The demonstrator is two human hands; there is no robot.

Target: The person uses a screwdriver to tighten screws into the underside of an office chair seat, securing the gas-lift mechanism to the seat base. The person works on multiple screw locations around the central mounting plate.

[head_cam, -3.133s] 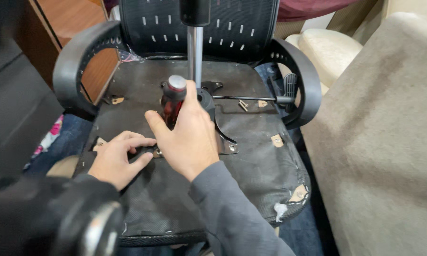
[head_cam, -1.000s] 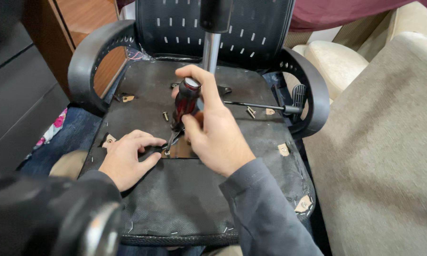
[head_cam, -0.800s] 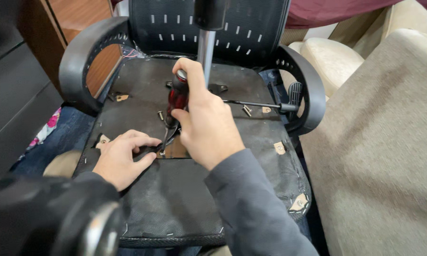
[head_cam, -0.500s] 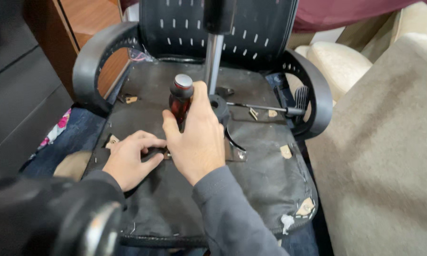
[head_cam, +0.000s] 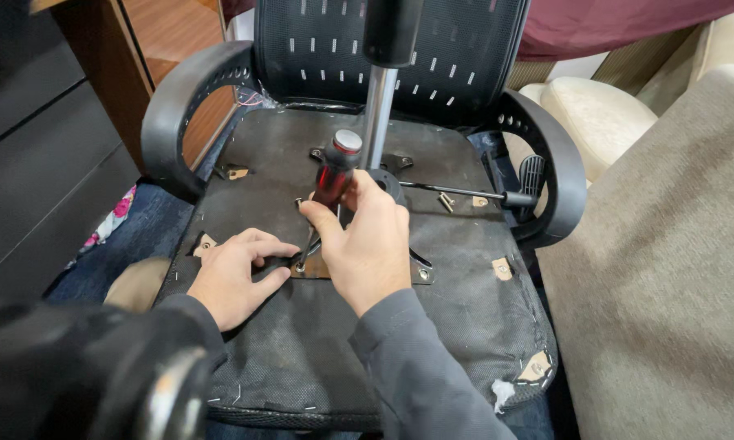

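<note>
An office chair lies upturned, its black fabric-covered seat underside (head_cam: 456, 318) facing me. My right hand (head_cam: 367, 244) grips a screwdriver (head_cam: 332, 171) with a red and black handle, tilted, its tip down at a screw in the metal mounting plate (head_cam: 420, 273). My left hand (head_cam: 235, 275) lies flat on the seat underside beside the tip, fingers touching the plate's edge. The chrome gas-lift column (head_cam: 378, 114) rises just behind the screwdriver.
Two black armrests (head_cam: 179, 114) (head_cam: 556, 175) flank the seat, the mesh backrest (head_cam: 465, 49) behind. A lever rod (head_cam: 465, 193) sticks out to the right. A beige sofa (head_cam: 668, 269) stands on the right, a dark cabinet (head_cam: 33, 155) on the left.
My right hand has turned and tilted the screwdriver on the screw, regripping the handle. My left hand has stayed pressed beside the plate.
</note>
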